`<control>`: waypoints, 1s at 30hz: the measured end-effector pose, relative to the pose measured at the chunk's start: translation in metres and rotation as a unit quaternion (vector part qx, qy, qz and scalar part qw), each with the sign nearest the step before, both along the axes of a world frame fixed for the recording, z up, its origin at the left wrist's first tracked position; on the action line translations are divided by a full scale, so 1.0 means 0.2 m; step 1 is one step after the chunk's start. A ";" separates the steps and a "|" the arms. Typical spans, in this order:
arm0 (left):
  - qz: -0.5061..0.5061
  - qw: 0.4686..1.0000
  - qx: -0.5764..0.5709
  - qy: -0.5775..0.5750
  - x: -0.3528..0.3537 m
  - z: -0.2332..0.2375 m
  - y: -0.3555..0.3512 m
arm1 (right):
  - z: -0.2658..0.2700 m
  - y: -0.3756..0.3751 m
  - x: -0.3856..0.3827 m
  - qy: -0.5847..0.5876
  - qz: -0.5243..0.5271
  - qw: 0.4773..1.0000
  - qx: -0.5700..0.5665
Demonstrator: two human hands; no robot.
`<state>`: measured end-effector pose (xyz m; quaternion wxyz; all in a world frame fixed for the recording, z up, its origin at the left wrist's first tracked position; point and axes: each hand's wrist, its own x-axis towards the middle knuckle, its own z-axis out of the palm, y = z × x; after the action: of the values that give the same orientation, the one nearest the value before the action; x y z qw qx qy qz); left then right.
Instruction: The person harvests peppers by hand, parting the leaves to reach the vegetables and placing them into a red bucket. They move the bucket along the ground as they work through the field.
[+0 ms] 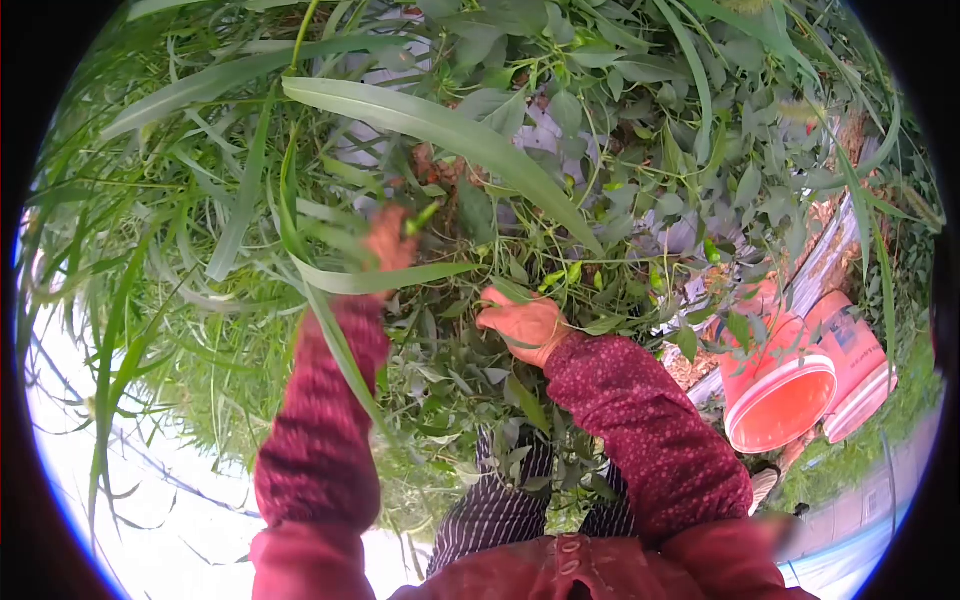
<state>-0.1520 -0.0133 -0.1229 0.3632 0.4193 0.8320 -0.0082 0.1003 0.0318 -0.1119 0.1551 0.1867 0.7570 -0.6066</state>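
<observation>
Among leaves (498,110), my left hand (388,242) pinches a pepper (428,215), probably light and firm, best gripped near its stem; what my right hand (525,325) holds, I can't tell.

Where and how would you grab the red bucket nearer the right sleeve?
Take the red bucket by its pale rim, probably from the right sleeve side: the open mouth lets a grip hook over the edge, while a second bucket crowds the opposite side.
</observation>
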 end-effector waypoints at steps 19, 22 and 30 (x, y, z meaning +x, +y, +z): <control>0.032 0.968 -0.191 -0.158 0.20 0.12 -0.57 | -0.05 0.03 0.06 0.019 -0.035 0.999 0.024; 0.034 0.996 -0.070 -0.042 0.02 0.05 -0.65 | -0.03 0.05 0.03 -0.013 -0.035 0.999 -0.030; 0.328 0.917 0.048 -0.222 -0.46 -0.40 -0.39 | -0.06 0.04 0.06 0.000 -0.042 0.999 -0.017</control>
<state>-0.2433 -0.0911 -0.2038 0.5003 0.1309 0.8200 0.2452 0.1119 0.0397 -0.1235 0.1325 0.2151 0.7384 -0.6253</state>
